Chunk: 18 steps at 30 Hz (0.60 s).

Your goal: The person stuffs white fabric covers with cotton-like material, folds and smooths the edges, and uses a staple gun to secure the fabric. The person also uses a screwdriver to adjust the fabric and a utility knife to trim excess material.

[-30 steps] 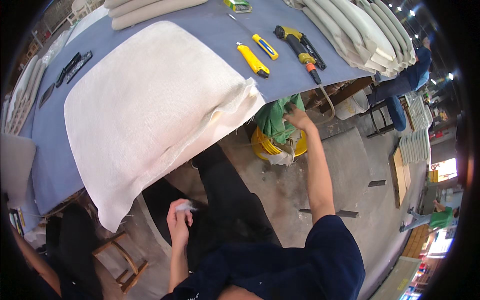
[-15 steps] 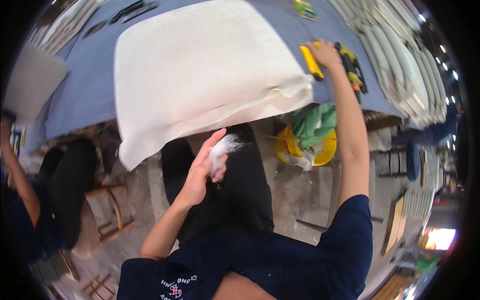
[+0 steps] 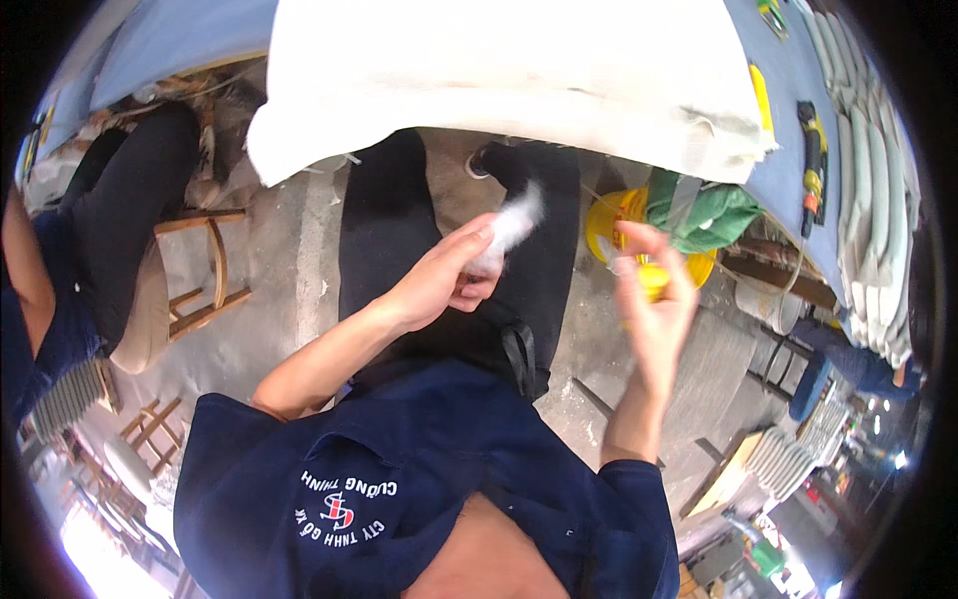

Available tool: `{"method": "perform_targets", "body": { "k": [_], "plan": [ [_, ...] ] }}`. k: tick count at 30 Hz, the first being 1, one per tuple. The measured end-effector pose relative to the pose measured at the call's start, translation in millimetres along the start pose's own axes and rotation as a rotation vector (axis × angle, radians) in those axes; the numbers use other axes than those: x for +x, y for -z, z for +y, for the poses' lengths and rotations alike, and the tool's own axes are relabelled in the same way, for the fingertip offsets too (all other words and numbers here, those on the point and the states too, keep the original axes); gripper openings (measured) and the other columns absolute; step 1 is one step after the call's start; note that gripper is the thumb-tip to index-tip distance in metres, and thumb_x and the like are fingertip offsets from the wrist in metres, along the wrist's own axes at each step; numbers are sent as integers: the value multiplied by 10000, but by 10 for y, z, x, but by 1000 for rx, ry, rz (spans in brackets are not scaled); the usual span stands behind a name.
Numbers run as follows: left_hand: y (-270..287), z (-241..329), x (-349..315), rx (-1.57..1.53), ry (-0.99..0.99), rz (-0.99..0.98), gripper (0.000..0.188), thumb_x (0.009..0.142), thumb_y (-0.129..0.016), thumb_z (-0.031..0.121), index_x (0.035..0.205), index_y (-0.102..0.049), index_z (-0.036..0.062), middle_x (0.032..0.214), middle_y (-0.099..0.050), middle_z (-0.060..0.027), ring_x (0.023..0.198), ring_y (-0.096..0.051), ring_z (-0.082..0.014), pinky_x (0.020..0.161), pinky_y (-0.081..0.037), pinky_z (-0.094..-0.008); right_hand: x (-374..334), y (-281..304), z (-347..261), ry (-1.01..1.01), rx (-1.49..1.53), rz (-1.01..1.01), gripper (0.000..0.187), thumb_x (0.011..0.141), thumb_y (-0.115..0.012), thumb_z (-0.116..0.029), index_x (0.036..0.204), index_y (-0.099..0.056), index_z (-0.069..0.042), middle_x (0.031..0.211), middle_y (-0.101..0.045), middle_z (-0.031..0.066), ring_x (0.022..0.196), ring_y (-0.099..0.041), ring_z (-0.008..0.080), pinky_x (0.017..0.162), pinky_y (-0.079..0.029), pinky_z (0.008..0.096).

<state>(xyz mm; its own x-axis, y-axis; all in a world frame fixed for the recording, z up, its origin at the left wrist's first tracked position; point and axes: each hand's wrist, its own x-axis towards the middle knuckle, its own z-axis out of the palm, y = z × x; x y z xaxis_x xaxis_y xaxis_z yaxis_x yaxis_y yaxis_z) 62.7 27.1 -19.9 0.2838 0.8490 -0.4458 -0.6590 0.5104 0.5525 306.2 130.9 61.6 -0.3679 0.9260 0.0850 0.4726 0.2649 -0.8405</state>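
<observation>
My left hand (image 3: 444, 277), over my lap, is closed around a tuft of white fluffy fibre (image 3: 516, 222), which sticks out past the thumb. Over the right side of my lap, in front of a yellow bucket (image 3: 602, 228), is my right hand (image 3: 659, 304). Its thumb and forefinger point left with their tips near each other. Motion blurs them, so I cannot make out whether something small lies between. A white fabric-covered cushion (image 3: 499, 75) rests on the table beyond my hands, its loose lower edge hanging over the front.
Green cloth (image 3: 704, 210) hangs over the bucket. On the blue table cover (image 3: 788, 180) lie a yellow cutter (image 3: 762, 98) and a black-and-yellow tool (image 3: 810, 170). Pale cushions (image 3: 868, 190) are stacked at the right. Another person (image 3: 140, 210) sits at left beside a wooden stool (image 3: 215, 265).
My right hand has come back from the tools on the table to above my lap. The left hand still holds the fibre. The view has tilted down, so the cushion appears higher.
</observation>
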Motion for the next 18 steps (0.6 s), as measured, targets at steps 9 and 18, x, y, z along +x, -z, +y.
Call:
{"method": "perform_targets", "body": {
  "k": [9,18],
  "plan": [
    [-199,43,104,694,-379,-106,703,990,-470,-42,1652,-271,87,1087,-653,-30,786,-531,-107,739,-492,-267,-297,-617,127,-157,322,-161,199,951,-780,-75,1122,-733,14,881,-775,65,788,-678,86,717,-537,259],
    [-200,143,60,1070,-621,226,81,956,-756,47,990,-690,13,855,-726,-130,776,-726,-247,660,-548,-359,-243,-706,17,-240,481,-85,155,977,-794,-92,1068,-723,11,893,-732,-7,781,-600,29,692,-499,219]
  ]
}}
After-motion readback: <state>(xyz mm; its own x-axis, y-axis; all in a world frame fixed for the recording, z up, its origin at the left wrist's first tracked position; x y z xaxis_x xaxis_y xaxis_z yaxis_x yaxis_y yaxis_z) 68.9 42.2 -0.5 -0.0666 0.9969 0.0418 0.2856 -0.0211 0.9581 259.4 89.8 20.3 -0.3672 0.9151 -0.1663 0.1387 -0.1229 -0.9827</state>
